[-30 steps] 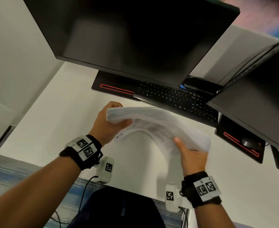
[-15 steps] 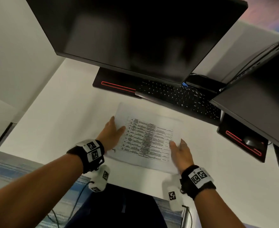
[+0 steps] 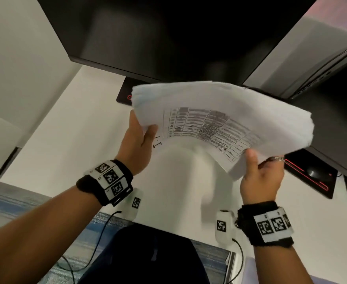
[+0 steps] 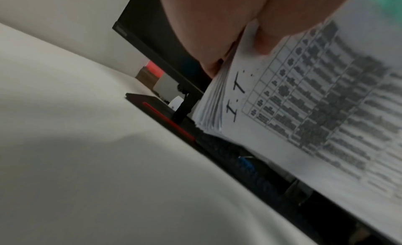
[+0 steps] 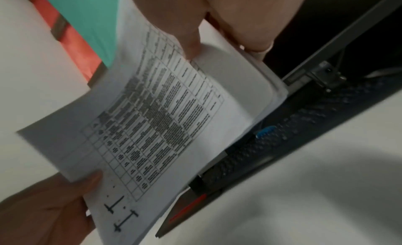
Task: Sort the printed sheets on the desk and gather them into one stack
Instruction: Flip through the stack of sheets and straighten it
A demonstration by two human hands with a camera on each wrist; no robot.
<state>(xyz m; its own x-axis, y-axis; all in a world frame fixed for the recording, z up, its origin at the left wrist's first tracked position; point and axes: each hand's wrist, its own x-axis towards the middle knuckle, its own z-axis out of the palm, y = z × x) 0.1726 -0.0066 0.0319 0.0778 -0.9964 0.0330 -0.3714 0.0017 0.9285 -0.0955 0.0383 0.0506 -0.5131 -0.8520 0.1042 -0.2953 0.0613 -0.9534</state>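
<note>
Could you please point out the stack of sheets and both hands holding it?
stack of sheets (image 3: 219, 124): head view, printed table on the facing page.
left hand (image 3: 135, 146): head view, back of hand.
right hand (image 3: 260, 179): head view, back of hand.

Top sheet (image 4: 304, 121) of the stack: handwritten "I.I" in black ink in the margin beside the printed table; the table's own print is too blurred to read. Wristbands (image 3: 109, 179): black-and-white square marker codes, no letters. Monitor (image 4: 139, 25): small logo at the bezel corner, illegible.
</note>
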